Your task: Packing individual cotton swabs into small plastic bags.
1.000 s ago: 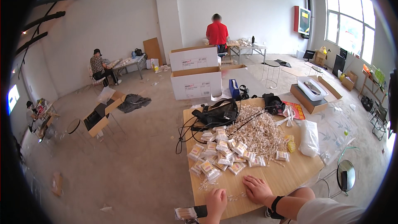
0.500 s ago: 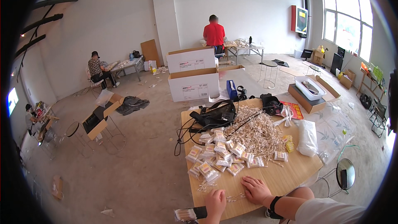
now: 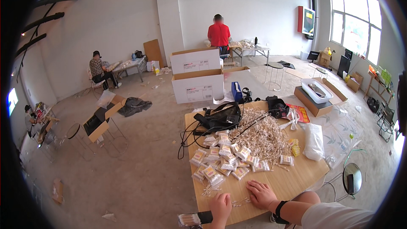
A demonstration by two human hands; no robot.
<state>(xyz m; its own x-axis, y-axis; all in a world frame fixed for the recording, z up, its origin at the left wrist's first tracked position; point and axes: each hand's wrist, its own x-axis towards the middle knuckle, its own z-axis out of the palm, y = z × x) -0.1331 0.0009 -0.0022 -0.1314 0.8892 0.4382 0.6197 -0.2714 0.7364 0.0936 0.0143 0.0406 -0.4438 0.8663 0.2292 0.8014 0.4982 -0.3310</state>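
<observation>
My right hand [image 3: 259,192] is flat, palm down, fingers a little apart, pressed to the table [image 3: 303,174] near its front edge; it looks to be resting its weight there rather than gripping, though I cannot see beneath the palm. My left hand [image 3: 221,207] is curled into a loose fist at that same edge, and I cannot tell whether anything is inside it. A few loose swabs [image 3: 241,202] lie in the gap between my hands, so near both that the hands seem to fence them off from the rest. Just ahead of my left hand are the filled packs [image 3: 227,157], tumbled over one another as if dropped there quickly, not stacked. Behind and to the right of them, the big heap [image 3: 260,133] of loose swabs spreads across the middle, probably because that leaves the front strip of wood free for my hands. The yellow slips [image 3: 295,147] sit by the heap's right side, and the white plastic roll [image 3: 313,142] lies toward the right edge, both likely set aside within arm's reach. The black bag [image 3: 220,118], with its straps and cords, is pushed to the far side, presumably out of my way.
</observation>
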